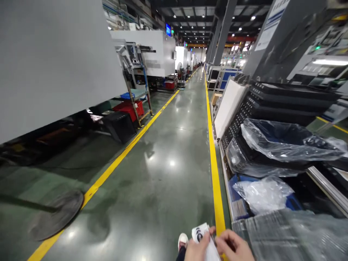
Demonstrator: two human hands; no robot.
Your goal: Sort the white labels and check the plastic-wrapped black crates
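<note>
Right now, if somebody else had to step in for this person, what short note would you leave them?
Left hand: grips the lower edge of a small white packet with dark ring shapes on it.
Right hand: fingers pinch the same packet from the right side.
The packet sits at the bottom of the view, above a white shoe and beside the yellow floor line.
To the right, black trays and clear plastic bags lie stacked on a rack.
Done: packet is in hand. Whether it is opened cannot be told.

pillar sign [269, 25] blurred, no legible text
</note>
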